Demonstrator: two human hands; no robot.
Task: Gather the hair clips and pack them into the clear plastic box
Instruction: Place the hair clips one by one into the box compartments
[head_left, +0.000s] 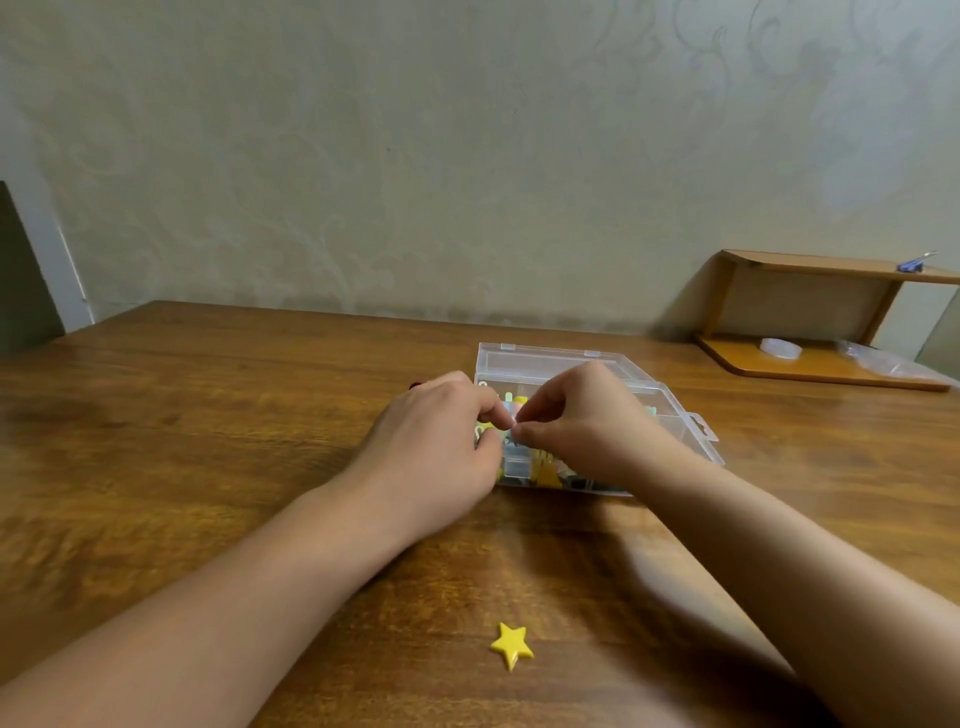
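Both hands, the left hand (436, 431) and the right hand (582, 415), pinch a small clip over the clear box (545, 358). Drop it in gently. A yellow star clip (512, 644) waits near, on the tabletop (208, 415).

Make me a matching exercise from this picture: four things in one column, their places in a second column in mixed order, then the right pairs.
Things:
1. yellow star clip
2. clear plastic box
3. roll of tape
4. purple clip

Places:
A. on the lower board of the wooden shelf
B. under both hands, lid open
C. on top of the wooden shelf
D. alone on the table, between the forearms

Pairs: 1-D, 2-B, 3-A, 4-C
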